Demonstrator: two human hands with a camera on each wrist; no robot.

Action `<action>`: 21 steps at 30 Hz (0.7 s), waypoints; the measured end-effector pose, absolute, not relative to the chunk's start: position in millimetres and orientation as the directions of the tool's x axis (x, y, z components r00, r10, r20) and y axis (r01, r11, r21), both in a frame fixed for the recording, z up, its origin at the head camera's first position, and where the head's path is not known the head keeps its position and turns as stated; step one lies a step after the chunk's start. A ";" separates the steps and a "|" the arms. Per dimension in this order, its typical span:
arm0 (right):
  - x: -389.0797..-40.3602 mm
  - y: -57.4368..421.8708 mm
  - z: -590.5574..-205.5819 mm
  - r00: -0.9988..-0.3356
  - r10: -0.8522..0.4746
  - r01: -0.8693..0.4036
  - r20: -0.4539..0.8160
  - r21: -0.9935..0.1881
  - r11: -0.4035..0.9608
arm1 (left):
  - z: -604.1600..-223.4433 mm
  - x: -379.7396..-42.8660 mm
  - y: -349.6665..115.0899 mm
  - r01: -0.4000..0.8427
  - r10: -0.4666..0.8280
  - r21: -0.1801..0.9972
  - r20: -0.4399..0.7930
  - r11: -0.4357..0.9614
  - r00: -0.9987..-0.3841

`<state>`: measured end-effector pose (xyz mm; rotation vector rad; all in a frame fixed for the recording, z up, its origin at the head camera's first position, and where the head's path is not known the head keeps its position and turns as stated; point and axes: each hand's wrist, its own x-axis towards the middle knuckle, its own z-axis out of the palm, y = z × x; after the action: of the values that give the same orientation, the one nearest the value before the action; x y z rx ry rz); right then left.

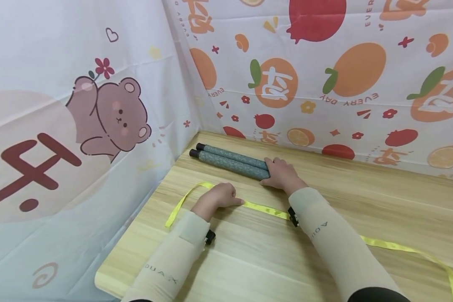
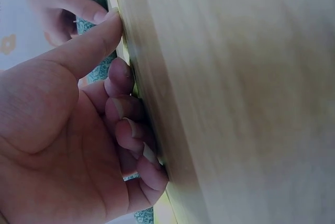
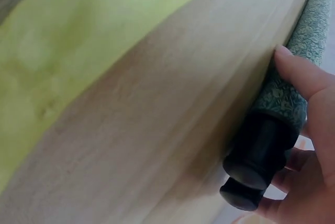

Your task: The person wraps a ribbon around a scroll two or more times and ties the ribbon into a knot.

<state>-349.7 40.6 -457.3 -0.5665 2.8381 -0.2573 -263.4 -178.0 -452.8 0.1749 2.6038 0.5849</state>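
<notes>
Two slim rolls with a green-grey patterned cover and black end knobs, looking like a scroll (image 1: 230, 162), lie side by side on the table. My right hand (image 1: 281, 174) grips the scroll's near right end, thumb on one side and fingers on the other, as the right wrist view shows its knobs (image 3: 259, 148). A long yellow ribbon (image 1: 266, 209) stretches across the wood in front of the scroll and passes beneath my right forearm. Over the ribbon rests my left hand (image 1: 219, 195), fingers loosely bent and thumb extended, their tips touching the ribbon (image 2: 166, 211) against the tabletop.
The wooden table (image 1: 249, 260) has a rounded corner at the front left. A white cloth with bear print (image 1: 113, 113) hangs along the left side, and a fruit-print cloth (image 1: 317, 105) stands behind. The ribbon's right end curves toward the table's front right.
</notes>
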 end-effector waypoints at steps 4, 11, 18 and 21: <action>-348.0 39.2 -455.9 -0.889 -0.410 -0.369 -0.203 -0.214 0.905 | -453.1 -263.1 -177.6 0.025 0.214 0.423 -0.406 0.906 -0.888; -340.5 38.1 -451.8 -0.886 -0.426 -0.389 -0.184 -0.208 0.898 | -451.1 -262.8 -175.9 0.044 0.227 0.427 -0.389 0.903 -0.893; -328.9 34.8 -446.6 -0.872 -0.464 -0.434 -0.156 -0.191 0.880 | -451.0 -262.0 -177.2 0.037 0.224 0.427 -0.396 0.903 -0.890; -324.0 34.6 -445.1 -0.875 -0.464 -0.436 -0.138 -0.196 0.879 | -451.0 -261.5 -178.9 0.018 0.212 0.429 -0.409 0.903 -0.888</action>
<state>-324.0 34.6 -445.1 -0.6930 2.8680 -0.2365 -261.5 -178.9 -451.0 0.1665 2.6095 0.5830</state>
